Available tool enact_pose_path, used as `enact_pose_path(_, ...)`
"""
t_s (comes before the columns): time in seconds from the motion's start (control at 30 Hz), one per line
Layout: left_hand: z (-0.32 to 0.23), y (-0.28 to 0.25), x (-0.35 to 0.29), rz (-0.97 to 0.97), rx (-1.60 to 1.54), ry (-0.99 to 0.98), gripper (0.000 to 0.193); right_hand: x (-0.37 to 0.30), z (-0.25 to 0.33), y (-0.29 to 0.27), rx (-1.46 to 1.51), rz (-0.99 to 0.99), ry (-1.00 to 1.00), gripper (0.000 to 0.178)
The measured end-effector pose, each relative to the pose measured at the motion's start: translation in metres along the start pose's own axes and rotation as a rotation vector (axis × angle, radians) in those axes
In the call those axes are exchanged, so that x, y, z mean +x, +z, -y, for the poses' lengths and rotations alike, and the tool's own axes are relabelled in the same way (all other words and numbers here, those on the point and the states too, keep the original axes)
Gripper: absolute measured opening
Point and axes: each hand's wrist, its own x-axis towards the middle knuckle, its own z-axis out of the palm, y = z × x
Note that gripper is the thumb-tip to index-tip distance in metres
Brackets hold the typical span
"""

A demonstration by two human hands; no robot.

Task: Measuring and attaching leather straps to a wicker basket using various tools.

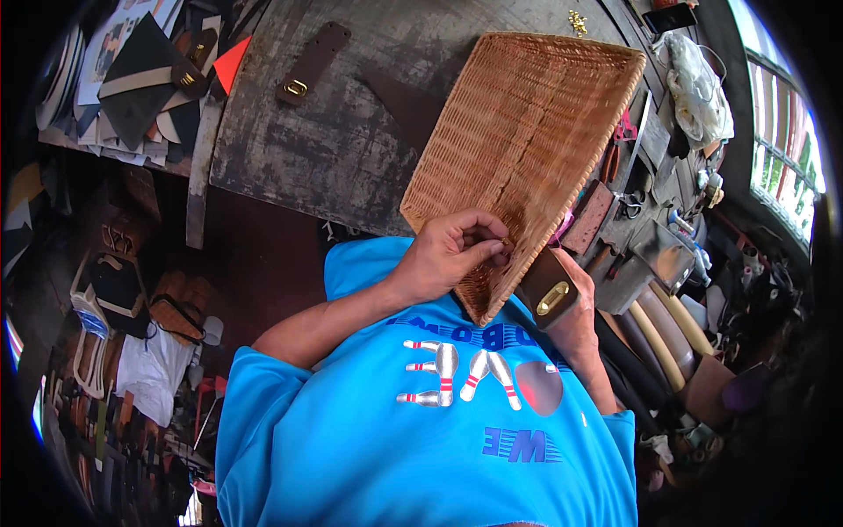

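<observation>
A woven wicker basket [514, 123] tilts on the near edge of the table, its open side toward me. My left hand [452, 255] reaches inside near the basket's lower corner, thumb and fingers pinched together. A brass-coloured glint shows at those fingertips, but what they hold is too small to name. Outside the basket, my right hand [575, 321] grips a dark brown leather strap [537, 279] against the wall. An oval brass clasp plate [553, 299] sits on this strap. Some right fingers are hidden behind strap and basket.
Another brown leather strap [314, 61] with a brass turn-lock lies on the worn table [263, 149]. Small brass pieces [577, 22] are heaped at the far edge. Scissors [630, 205] and tools lie at right, near a plastic bag [698, 92]. Leather scraps [145, 83] are piled far left.
</observation>
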Motion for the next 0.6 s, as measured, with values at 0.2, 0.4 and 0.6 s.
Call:
enact_pose_path(0.2,0.012,0.002,0.006,0.014,-0.07,0.008,0.013,-0.004,-0.011,-0.002,0.196,0.061,0.206,0.029)
enact_pose_path(0.4,0.017,0.007,0.009,-0.043,0.103,0.016,0.011,-0.016,-0.023,-0.003,-0.031,0.097,0.116,0.023)
enact_pose_path(0.6,0.015,0.008,0.009,-0.056,0.205,-0.036,0.012,-0.011,-0.024,-0.001,-0.037,0.077,0.052,0.023)
